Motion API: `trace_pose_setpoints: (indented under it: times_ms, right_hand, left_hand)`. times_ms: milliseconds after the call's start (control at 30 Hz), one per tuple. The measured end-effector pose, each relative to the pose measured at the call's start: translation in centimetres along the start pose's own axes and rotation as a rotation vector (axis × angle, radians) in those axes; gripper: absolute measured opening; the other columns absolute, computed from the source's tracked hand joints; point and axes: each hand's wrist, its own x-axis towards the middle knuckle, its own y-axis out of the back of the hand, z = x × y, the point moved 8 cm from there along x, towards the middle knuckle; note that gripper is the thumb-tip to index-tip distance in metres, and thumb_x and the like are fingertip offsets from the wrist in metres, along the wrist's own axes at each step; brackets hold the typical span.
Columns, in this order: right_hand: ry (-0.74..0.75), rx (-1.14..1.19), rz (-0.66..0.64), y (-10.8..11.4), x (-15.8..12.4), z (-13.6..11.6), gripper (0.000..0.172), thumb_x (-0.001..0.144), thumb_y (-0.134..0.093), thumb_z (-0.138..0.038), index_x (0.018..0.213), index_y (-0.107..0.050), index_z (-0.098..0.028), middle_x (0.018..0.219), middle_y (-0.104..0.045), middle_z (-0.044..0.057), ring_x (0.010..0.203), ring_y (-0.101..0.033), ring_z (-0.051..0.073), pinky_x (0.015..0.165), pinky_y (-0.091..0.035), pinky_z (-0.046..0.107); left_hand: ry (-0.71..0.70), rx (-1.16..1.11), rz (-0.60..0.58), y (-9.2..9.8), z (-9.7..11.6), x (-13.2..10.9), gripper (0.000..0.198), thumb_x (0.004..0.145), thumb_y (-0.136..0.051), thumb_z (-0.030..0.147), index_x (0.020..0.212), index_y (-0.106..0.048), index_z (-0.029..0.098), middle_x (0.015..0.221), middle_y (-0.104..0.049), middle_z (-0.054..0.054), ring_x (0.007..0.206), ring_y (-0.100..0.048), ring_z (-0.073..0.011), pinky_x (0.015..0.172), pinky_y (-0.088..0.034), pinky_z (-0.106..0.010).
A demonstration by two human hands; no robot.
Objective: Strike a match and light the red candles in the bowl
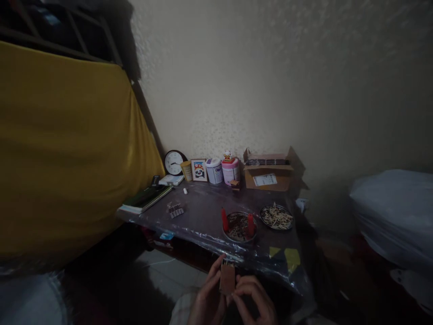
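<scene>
Small oblong brown cardboard matchbox (228, 280), lots of clutter behind it

So the left hand (208, 291) has its fingers wrapped round the matchbox, which is upright just off the table's near edge, match tips poking out the top. The right hand (255, 298) has bent fingers at its lower right side; can't tell if they're actually pinching.

Right beyond is the dark table (203, 203) under shiny, crinkly clear plastic. A round, metallic-looking dish (238, 241) with two waxy red candles (251, 225) and dark bits sits straight ahead, basically in the way of anything further back. To its right, a round dish heaped with pale wooden matchsticks (276, 217); nearer, flat yellow patches (291, 259).

At the back: open brown corrugated carton (269, 177), pink-and-white tub (230, 172), white cylindrical tub (214, 171), framed panda picture (199, 171), tapered yellow cup (186, 171), round dark-rimmed clock (174, 162). Far left, draped yellow cloth (67, 144), softly folded; behind everything, a mottled pale wall (216, 81).
</scene>
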Motion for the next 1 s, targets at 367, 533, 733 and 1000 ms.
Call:
trace_pose_setpoints:
  times_ms: [367,533,733,1000]
  right_hand:
    - [-0.001,-0.017,0.016,-0.9,0.9,-1.0,0.008,0.085,-0.059,-0.021,0.078,-0.064,-0.024,0.079,-0.065,0.003,0.079,-0.065,0.017,0.073,-0.052,0.024]
    - [0.064,-0.102,-0.058,-1.0,1.5,-3.3,0.01,0.083,-0.059,-0.013,0.082,-0.062,-0.023,0.083,-0.065,0.003,0.084,-0.066,0.016,0.077,-0.052,0.024]
    - [0.073,-0.13,-0.049,-0.9,1.6,-4.4,0.01,0.085,-0.057,-0.013,0.083,-0.061,-0.022,0.083,-0.065,0.003,0.084,-0.065,0.016,0.076,-0.052,0.024]
    - [-0.003,-0.097,0.01,-0.9,1.3,-2.3,0.01,0.086,-0.057,-0.02,0.079,-0.063,-0.023,0.082,-0.064,0.003,0.081,-0.064,0.017,0.073,-0.051,0.025]
  left_hand:
    - [-0.022,-0.078,-0.044,-1.3,1.5,-0.8,0.027,0.078,-0.062,0.023,0.103,-0.07,0.027,0.094,-0.073,-0.003,0.084,-0.064,-0.0166,0.078,-0.045,-0.028]
    - [-0.035,-0.018,0.045,-1.7,2.6,-1.9,0.03,0.084,-0.053,0.021,0.113,-0.062,0.024,0.099,-0.071,-0.005,0.094,-0.063,-0.0172,0.079,-0.044,-0.026]
    - [-0.054,0.0,0.018,-2.4,2.8,-2.4,0.03,0.083,-0.054,0.023,0.113,-0.061,0.022,0.107,-0.069,-0.008,0.099,-0.061,-0.0185,0.085,-0.043,-0.029]
    - [-0.1,0.117,0.011,-2.4,2.9,-1.7,0.026,0.074,-0.066,0.039,0.096,-0.067,0.025,0.095,-0.066,-0.004,0.099,-0.057,-0.0228,0.086,-0.041,-0.034]
